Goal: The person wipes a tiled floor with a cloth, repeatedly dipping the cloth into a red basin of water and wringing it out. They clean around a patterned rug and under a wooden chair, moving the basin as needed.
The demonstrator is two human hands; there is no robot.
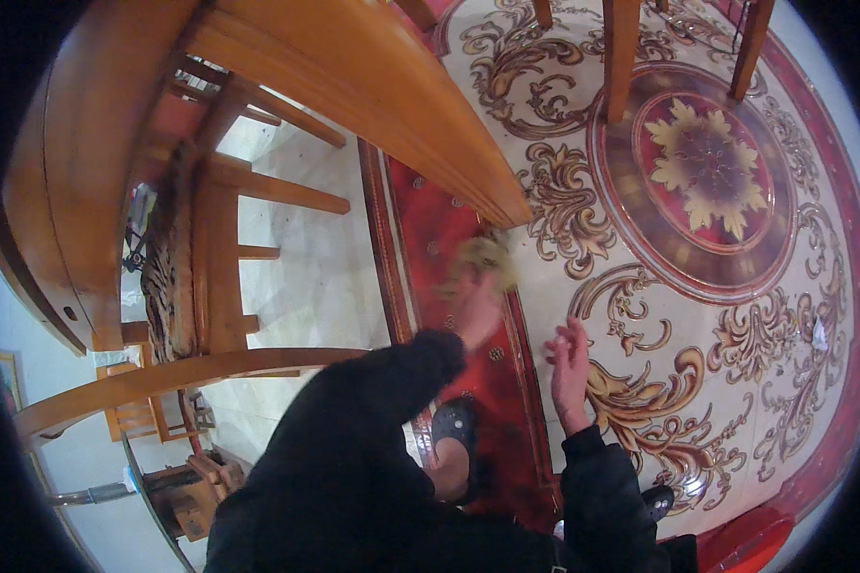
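Observation:
My left hand [481, 309] grips a yellowish rag [489, 256], blurred, so I cannot tell whether it is cloth or sponge. The rag is right by the foot of a thick, tapered wooden leg [394, 107]; whether they touch is unclear. Lower and to the right, my right hand [567, 372] hovers over the patterned floor [552, 430] with bent fingers apart and nothing in them. Black sleeves cover both my arms.
Wooden chairs stand at left, one with an animal-print cushion [165, 251]. More wooden legs [620, 57] rise at the top. My black clogs [453, 422] are below. A white scrap [819, 334] lies at right, and a red object [749, 537] sits at bottom right.

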